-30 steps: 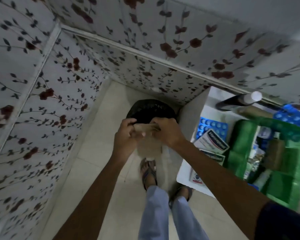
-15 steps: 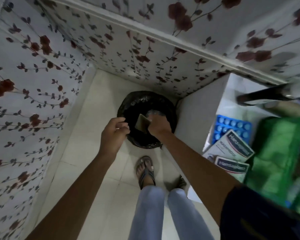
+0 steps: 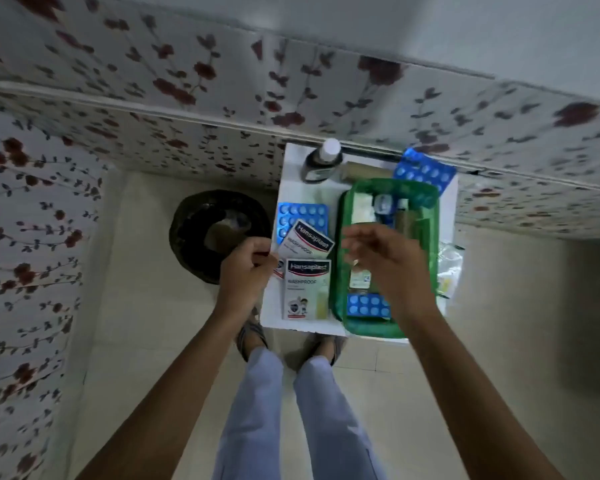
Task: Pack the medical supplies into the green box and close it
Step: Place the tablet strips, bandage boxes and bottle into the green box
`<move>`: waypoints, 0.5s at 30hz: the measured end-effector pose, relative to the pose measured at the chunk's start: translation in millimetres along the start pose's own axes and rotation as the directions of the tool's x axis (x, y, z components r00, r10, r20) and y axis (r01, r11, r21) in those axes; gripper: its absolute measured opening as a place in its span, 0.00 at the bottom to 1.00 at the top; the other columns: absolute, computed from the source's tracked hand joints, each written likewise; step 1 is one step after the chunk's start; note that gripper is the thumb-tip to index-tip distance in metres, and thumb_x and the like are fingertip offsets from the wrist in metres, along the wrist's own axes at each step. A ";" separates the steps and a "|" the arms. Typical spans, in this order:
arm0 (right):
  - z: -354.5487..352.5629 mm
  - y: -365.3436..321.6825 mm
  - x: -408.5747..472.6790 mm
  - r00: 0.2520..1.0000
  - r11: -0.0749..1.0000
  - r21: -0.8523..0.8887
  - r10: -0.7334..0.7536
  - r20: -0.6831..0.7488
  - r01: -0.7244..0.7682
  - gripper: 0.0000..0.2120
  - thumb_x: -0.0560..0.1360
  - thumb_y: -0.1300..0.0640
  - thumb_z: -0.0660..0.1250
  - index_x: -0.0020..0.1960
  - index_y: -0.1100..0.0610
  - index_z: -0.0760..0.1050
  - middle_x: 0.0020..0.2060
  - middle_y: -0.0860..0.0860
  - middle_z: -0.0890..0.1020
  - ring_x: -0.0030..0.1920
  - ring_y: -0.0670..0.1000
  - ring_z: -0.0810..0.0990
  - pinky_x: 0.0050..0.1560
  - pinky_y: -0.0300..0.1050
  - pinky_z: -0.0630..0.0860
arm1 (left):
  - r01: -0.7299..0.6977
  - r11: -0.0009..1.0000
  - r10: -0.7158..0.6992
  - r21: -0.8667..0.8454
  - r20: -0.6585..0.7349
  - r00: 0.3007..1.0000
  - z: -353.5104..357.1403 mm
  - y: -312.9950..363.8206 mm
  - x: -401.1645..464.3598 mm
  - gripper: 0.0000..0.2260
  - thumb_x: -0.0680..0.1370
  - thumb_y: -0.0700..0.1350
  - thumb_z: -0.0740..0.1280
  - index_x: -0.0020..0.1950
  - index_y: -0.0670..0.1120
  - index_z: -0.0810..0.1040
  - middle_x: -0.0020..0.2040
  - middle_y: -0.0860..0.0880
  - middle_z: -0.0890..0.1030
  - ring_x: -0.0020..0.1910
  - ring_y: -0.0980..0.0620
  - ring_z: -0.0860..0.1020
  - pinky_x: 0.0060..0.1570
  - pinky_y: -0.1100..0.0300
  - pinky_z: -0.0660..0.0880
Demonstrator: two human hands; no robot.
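Left hand (image 3: 248,268): curled at the bench's left edge, fingertips at the corner of the upper plaster pack (image 3: 307,241); can't tell if it grips it.
Right hand (image 3: 383,263): open, fingers spread, empty, hovering over the green box.
Green box (image 3: 340,258): open on the white bench (image 3: 274,317), right of the packs; holds a blue blister strip (image 3: 368,305) and other small supplies, blurred.
Lower plaster pack (image 3: 305,289): flat, just left of box.
Blister sheet (image 3: 302,216): partly under upper pack.
Bottle (image 3: 323,161): at bench's back.
Bin (image 3: 201,233): on floor, left of bench.
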State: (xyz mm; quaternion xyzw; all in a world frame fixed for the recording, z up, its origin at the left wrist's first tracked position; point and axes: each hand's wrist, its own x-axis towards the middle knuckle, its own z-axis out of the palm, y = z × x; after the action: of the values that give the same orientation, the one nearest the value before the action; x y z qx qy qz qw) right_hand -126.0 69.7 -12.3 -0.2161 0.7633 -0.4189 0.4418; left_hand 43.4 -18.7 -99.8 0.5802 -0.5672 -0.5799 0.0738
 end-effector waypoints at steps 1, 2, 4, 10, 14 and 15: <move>-17.6 1.6 -3.6 0.999 1.000 0.020 0.018 -0.037 -0.017 0.14 0.74 0.69 0.62 0.43 0.50 0.78 0.36 0.48 0.82 0.32 0.41 0.79 0.34 0.34 0.76 | -0.025 0.994 0.026 0.104 -0.009 1.000 10.7 0.5 -1.0 0.08 0.72 0.45 0.69 0.49 0.45 0.77 0.45 0.51 0.81 0.43 0.52 0.79 0.47 0.55 0.76; -32.6 4.6 -6.3 0.997 0.999 0.028 0.035 -0.071 -0.034 0.13 0.74 0.68 0.63 0.44 0.52 0.79 0.36 0.48 0.82 0.32 0.41 0.78 0.35 0.34 0.77 | -0.046 0.981 0.048 0.191 -0.007 0.999 20.3 -1.0 -0.1 0.14 0.69 0.50 0.70 0.50 0.44 0.77 0.47 0.47 0.82 0.45 0.49 0.80 0.47 0.52 0.77; -52.8 12.5 -9.2 0.992 0.998 0.029 0.061 -0.113 -0.058 0.10 0.74 0.67 0.63 0.46 0.55 0.79 0.36 0.50 0.82 0.31 0.40 0.78 0.34 0.32 0.77 | -0.025 0.940 0.031 0.339 -0.010 0.999 36.0 -5.4 5.0 0.25 0.64 0.58 0.72 0.53 0.44 0.75 0.52 0.42 0.80 0.52 0.42 0.77 0.49 0.47 0.77; -78.1 37.5 -11.7 0.996 0.998 0.042 0.053 -0.066 -0.051 0.11 0.75 0.67 0.62 0.44 0.53 0.79 0.37 0.49 0.82 0.32 0.40 0.79 0.37 0.33 0.77 | 0.113 0.824 0.012 0.555 -0.218 0.976 66.5 5.5 2.5 0.37 0.62 0.57 0.76 0.60 0.37 0.65 0.60 0.36 0.71 0.60 0.36 0.70 0.52 0.42 0.71; -76.7 39.8 -9.1 0.999 0.991 0.126 0.048 -0.016 -0.046 0.14 0.75 0.68 0.60 0.42 0.52 0.78 0.36 0.49 0.81 0.31 0.41 0.78 0.33 0.31 0.74 | 0.144 0.851 -0.013 0.505 -0.253 0.967 61.8 -5.0 4.4 0.34 0.61 0.57 0.77 0.57 0.39 0.68 0.56 0.38 0.76 0.56 0.37 0.75 0.52 0.42 0.73; -76.8 39.2 -8.6 0.999 0.989 0.142 0.048 -0.005 -0.047 0.14 0.75 0.68 0.60 0.42 0.52 0.78 0.36 0.49 0.81 0.32 0.41 0.78 0.33 0.31 0.74 | 0.121 0.871 -0.004 0.477 -0.239 0.971 61.2 -6.8 2.5 0.31 0.61 0.56 0.76 0.54 0.40 0.70 0.54 0.39 0.79 0.53 0.38 0.77 0.49 0.45 0.75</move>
State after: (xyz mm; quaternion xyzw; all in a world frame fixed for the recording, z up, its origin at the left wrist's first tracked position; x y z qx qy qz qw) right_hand -185.7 132.0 -20.7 -0.1640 0.7386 -0.4621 0.4626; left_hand 0.2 16.9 -125.8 0.6614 -0.6635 -0.3486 -0.0285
